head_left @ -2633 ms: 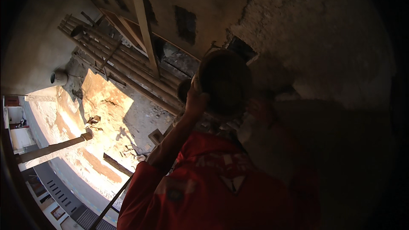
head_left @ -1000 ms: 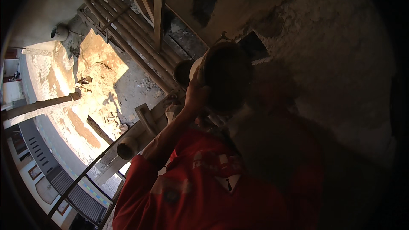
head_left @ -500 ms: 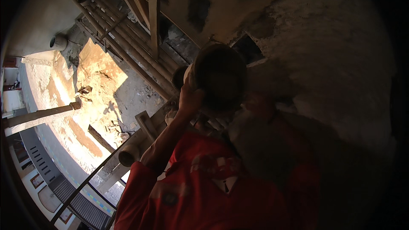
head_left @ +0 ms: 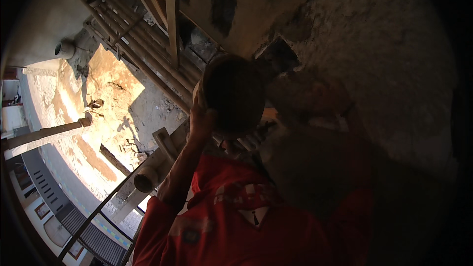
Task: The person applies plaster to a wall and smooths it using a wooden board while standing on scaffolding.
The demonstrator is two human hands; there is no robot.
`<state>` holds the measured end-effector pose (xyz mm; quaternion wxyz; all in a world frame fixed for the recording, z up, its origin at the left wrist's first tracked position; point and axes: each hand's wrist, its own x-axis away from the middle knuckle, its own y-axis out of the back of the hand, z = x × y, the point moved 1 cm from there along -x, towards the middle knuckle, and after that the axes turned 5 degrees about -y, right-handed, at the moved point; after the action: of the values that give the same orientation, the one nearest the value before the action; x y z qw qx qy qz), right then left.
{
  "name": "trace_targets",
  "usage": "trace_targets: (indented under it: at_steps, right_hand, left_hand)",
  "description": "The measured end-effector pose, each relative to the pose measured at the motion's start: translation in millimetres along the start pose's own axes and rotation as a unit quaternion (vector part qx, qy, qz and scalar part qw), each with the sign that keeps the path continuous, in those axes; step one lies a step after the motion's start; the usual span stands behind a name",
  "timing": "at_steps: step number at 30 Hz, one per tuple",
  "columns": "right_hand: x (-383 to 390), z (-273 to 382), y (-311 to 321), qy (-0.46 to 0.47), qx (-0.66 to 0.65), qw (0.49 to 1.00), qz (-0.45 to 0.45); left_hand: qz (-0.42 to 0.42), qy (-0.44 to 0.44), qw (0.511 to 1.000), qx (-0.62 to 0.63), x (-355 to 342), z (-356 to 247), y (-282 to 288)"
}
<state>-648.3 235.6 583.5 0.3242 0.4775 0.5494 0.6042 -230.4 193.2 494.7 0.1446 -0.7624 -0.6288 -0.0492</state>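
Note:
A dark round bucket [head_left: 233,96] is tipped so that its shadowed inside faces me, near the middle of the view. My left hand [head_left: 201,118] grips its left side, the arm reaching up in a red sleeve. My right hand [head_left: 322,93] is off to the bucket's right, in front of the rough wall [head_left: 384,59]; it is dim and blurred, so its fingers and anything in them cannot be made out. A square dark opening [head_left: 278,56] sits in the wall just above and right of the bucket.
Long bamboo poles [head_left: 138,44] run diagonally at upper left, beside a wooden post [head_left: 172,15]. A grey container [head_left: 64,49] lies beyond. A board [head_left: 167,145] and a cylinder [head_left: 146,180] are by my left arm. Below are sunlit sandy ground [head_left: 108,83] and a metal railing [head_left: 84,221].
My left hand and the bucket have moved a little to the left. My right hand has moved up and rightward, away from the bucket toward the wall.

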Motion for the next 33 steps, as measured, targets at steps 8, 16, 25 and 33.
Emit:
trace_targets:
  at_steps: [8,16,25,33]
  right_hand:
    - [32,1,134,-0.352,-0.065,0.933,-0.026]
    - [-1,81,12,-0.152,-0.118,0.975,0.110]
    - [13,114,-73,-0.018,-0.248,0.967,-0.048]
    - [19,111,-8,-0.200,-0.305,0.927,0.093]
  left_hand:
    - [0.017,-0.075,0.997,-0.023,-2,7,-12]
    - [0.046,-0.070,0.989,-0.124,-9,7,-43]
    - [0.068,-0.046,0.993,-0.089,-5,-17,-62]
    - [0.052,-0.016,0.996,-0.076,-8,-6,-55]
